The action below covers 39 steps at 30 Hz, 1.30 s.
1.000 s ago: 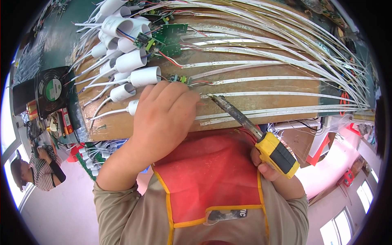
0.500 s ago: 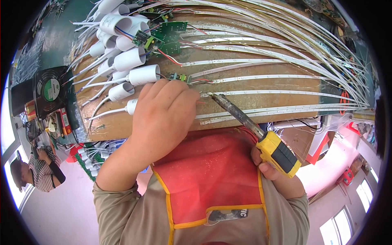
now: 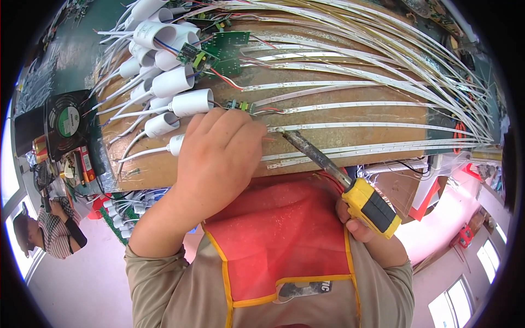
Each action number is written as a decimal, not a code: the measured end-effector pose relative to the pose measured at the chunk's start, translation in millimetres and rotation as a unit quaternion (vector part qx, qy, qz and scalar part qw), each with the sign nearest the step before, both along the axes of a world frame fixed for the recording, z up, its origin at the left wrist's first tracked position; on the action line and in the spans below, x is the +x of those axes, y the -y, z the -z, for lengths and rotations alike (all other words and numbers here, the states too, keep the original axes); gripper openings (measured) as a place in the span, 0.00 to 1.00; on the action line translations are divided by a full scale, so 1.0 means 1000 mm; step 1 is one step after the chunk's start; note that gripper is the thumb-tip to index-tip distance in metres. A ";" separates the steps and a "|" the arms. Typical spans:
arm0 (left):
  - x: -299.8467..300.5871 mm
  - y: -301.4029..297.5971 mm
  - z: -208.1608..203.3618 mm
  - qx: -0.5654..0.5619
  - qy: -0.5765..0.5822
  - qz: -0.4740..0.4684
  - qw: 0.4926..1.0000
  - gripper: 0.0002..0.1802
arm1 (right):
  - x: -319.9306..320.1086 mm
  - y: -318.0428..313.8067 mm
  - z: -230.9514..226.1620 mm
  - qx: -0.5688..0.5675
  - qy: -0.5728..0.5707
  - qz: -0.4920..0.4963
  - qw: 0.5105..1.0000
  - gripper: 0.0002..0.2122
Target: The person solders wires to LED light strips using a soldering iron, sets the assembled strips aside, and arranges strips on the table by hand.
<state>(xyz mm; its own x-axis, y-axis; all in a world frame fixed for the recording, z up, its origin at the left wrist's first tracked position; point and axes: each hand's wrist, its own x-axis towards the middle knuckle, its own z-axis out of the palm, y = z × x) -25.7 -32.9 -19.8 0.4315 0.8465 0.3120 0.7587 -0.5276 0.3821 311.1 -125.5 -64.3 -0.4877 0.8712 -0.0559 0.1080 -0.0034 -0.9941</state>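
My left hand (image 3: 220, 156) is closed over the near row of parts, its fingertips curled down by the end of a white LED strip (image 3: 350, 126). What they pinch is hidden under the hand, though a thin red wire (image 3: 268, 139) pokes out beside them. A white plastic tube (image 3: 175, 144) with a white cable shows at the hand's left side. My right hand (image 3: 355, 224) grips a yellow-and-black soldering iron (image 3: 374, 208). Its dark shaft slants up and left, with the tip at the strip's end, right by my left fingertips.
More white tubes (image 3: 174, 82), green circuit boards (image 3: 227, 46) and LED strips lie across the brown board (image 3: 147, 179). The strips gather at the far right. A black fan (image 3: 68, 119) stands left. Another person (image 3: 52, 227) is at the far left.
The soldering iron has shifted slightly, its tip moving a little down toward me. My left hand stays almost in place.
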 end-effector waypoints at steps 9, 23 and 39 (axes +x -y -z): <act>-0.001 0.000 0.001 0.002 0.001 -0.001 1.000 0.15 | -0.005 -0.010 -0.005 -0.006 -0.014 -0.022 1.000 0.12; -0.001 0.000 0.000 -0.007 0.011 -0.002 1.000 0.15 | -0.011 -0.013 0.001 0.123 0.059 -0.013 0.991 0.11; -0.002 -0.001 0.000 -0.005 0.001 0.003 1.000 0.16 | -0.010 -0.004 0.004 0.006 -0.020 -0.008 1.000 0.13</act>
<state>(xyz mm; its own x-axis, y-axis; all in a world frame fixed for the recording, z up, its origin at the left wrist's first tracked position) -27.9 -32.1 -19.4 0.4367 0.8467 0.3040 0.7544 -0.5288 0.3889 301.4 -121.1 -68.0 -0.5027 0.8641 -0.0250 0.0672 0.0102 -0.9977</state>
